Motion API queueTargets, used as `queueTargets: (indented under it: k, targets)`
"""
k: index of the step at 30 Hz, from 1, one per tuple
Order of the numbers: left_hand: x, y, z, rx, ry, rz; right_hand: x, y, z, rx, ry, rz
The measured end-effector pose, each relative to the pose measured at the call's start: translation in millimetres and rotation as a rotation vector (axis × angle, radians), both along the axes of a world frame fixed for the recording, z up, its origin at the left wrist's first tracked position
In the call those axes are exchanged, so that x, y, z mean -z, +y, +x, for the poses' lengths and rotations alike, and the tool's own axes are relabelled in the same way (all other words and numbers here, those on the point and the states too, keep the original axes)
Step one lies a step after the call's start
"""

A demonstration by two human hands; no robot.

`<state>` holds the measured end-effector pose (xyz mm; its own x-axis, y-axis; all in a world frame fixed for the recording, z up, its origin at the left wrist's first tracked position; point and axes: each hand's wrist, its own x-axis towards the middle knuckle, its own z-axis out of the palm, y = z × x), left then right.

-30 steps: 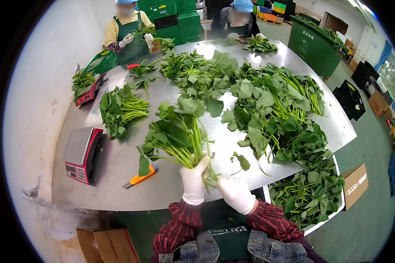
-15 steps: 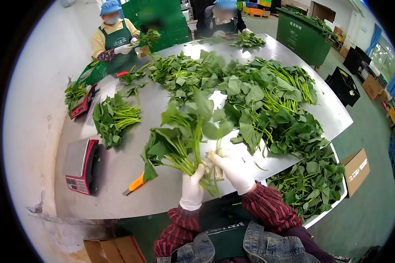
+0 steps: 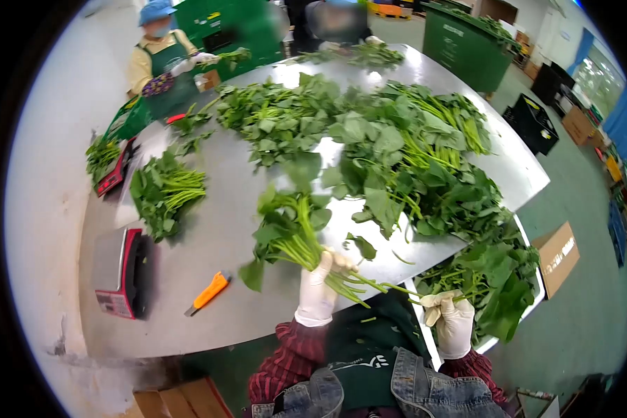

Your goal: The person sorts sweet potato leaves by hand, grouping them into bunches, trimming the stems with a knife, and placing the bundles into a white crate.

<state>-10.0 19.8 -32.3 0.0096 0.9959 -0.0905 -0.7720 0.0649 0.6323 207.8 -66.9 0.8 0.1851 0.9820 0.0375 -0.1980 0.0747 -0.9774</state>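
Note:
My left hand (image 3: pixel 318 289), in a white glove, is wrapped round a bunch of leafy green stems (image 3: pixel 296 233) above the table's front edge. Over the white bin's near-left corner, my right hand (image 3: pixel 451 322), also gloved, pinches a thin stem (image 3: pixel 397 287) reaching toward the bunch. An orange knife (image 3: pixel 210 292) lies on the metal table left of my left hand. Beyond both hands, large heaps of leafy greens (image 3: pixel 397 153) cover the middle of the table. A smaller bundle (image 3: pixel 167 193) rests at the left.
A red-edged scale (image 3: pixel 117 268) stands at the left edge, another scale (image 3: pixel 113 171) farther back. The white bin (image 3: pixel 529 317) holds more greens at the right. Two people in blue caps, one at the far left (image 3: pixel 164 63), handle greens. Cardboard (image 3: pixel 556 261) stands beside the bin.
My right hand has moved right and down, away from the bunch, and now holds a stem over the bin. My left hand still grips the bunch. The view has shifted slightly.

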Motion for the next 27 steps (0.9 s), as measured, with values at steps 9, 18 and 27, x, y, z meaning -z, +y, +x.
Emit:
queueTargets:
  k: [9, 18, 27]
  targets:
    - [2.8, 19.6, -94.6, -0.321, -0.149, 0.22, 106.8, -20.8, 198.7, 0.329, -1.433, -0.776]
    - [9.6, 4.2, -62.3, -0.117, -0.089, 0.151, 82.0, 149.3, 16.4, -0.102, -1.422, -0.29]
    - [11.5, -6.2, -82.0, -0.184, -0.043, 0.123, 125.0, 188.5, -112.4, -0.031, -1.323, 0.123]
